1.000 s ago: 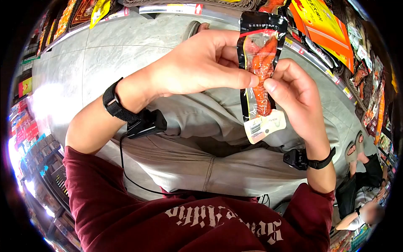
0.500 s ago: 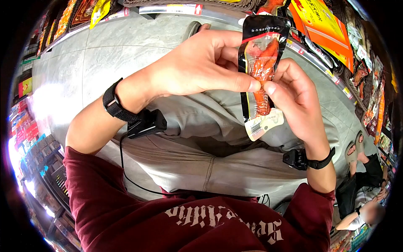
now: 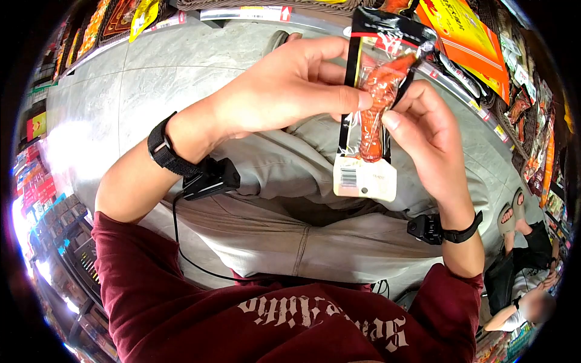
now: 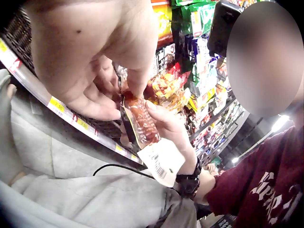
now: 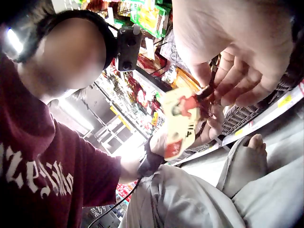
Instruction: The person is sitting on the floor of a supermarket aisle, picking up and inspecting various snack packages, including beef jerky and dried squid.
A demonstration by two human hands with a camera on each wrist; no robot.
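A vacuum-packed meat snack (image 3: 378,115) is held upright between both hands in the head view, its clear front showing glossy red-orange meat inside a black border. At its lower end is a cream flap with a barcode (image 3: 349,177). My left hand (image 3: 287,91) grips its left side, thumb across the front and the other fingers behind. On the other side my right hand (image 3: 433,136) pinches the right edge between thumb and curled fingers. In the right wrist view the printed back of the cream flap (image 5: 179,122) shows, with the pouch partly hidden by fingers.
Store shelves with price labels (image 3: 245,13) curve along the top and right, holding wicker baskets and packaged snacks, among them a large yellow-orange bag (image 3: 466,42). Grey tile floor (image 3: 157,78) lies to the left. Another person in sandals (image 3: 507,218) is at the lower right.
The pouch has turned in the hands: its cream flap has swung left and faces forward, while its upper part bends to the right. The left hand has risen slightly.
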